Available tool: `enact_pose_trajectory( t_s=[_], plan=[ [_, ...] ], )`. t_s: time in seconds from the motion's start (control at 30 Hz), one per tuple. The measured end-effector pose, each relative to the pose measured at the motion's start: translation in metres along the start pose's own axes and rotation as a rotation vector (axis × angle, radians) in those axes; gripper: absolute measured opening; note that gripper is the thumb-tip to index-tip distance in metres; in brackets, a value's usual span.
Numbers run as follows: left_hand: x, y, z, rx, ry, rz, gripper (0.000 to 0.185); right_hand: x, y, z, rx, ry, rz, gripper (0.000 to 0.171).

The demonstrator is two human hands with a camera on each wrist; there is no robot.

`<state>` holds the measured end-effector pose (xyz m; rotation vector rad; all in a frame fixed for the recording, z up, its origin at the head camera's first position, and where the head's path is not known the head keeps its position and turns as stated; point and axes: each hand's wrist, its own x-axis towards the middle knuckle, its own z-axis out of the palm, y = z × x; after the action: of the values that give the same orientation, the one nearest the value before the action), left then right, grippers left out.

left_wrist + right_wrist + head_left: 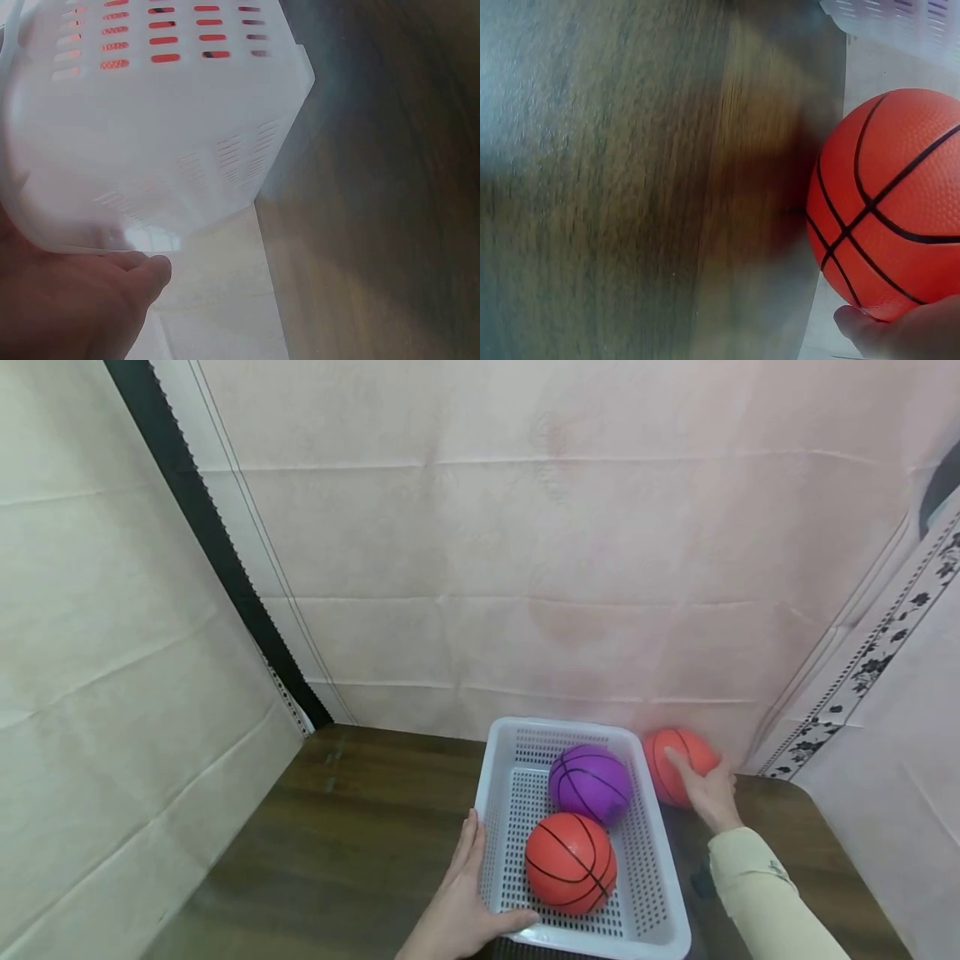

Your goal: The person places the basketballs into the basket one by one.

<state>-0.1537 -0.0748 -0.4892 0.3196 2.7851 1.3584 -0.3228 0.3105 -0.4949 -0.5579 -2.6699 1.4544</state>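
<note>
A white plastic basket (667, 893) with slotted walls stands on the wooden table. Inside it, a purple toy basketball (588, 781) lies behind an orange toy basketball (570, 864). My left hand (465, 902) holds the basket's near left corner, fingers along the outer left side and thumb at the near rim. Just right of the basket's far corner, my right hand (708, 789) grips a second orange basketball (900, 202), its thumb on the near side. That ball is close to the back curtain, and the far fingers are hidden behind it.
Pale fabric (562, 568) hangs behind the table, with more fabric at both sides. A black strip (225, 552) runs down the left corner, and a floral border (862, 677) down the right. The dark wooden tabletop (360, 827) extends left of the basket.
</note>
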Motion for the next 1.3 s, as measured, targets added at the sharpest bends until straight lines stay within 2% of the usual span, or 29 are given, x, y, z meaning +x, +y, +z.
enact_pose_trajectory(
  t_s=[0.37,0.57,0.8,1.0,1.13,1.3],
  plan=[
    [0.003,-0.001,0.001,-0.021,-0.012,-0.020,0.132,0.001,0.004,-0.002,0.028,-0.045,0.060,0.121],
    [0.003,0.000,0.001,0.006,-0.004,-0.015,0.133,0.000,0.012,-0.006,0.134,0.008,0.025,0.119],
    [0.002,-0.003,0.001,-0.019,-0.016,-0.023,0.133,-0.008,0.024,-0.011,0.301,0.078,0.077,0.116],
    [0.001,-0.005,0.001,-0.034,-0.017,-0.032,0.134,-0.016,0.029,-0.023,0.333,0.100,0.092,0.111],
    [0.000,-0.005,0.001,-0.015,-0.003,-0.011,0.134,-0.022,0.026,-0.034,0.354,0.085,0.049,0.099],
    [0.001,-0.005,0.002,-0.003,0.002,0.014,0.133,-0.035,0.021,-0.048,0.319,0.077,0.006,0.093]
  ],
)
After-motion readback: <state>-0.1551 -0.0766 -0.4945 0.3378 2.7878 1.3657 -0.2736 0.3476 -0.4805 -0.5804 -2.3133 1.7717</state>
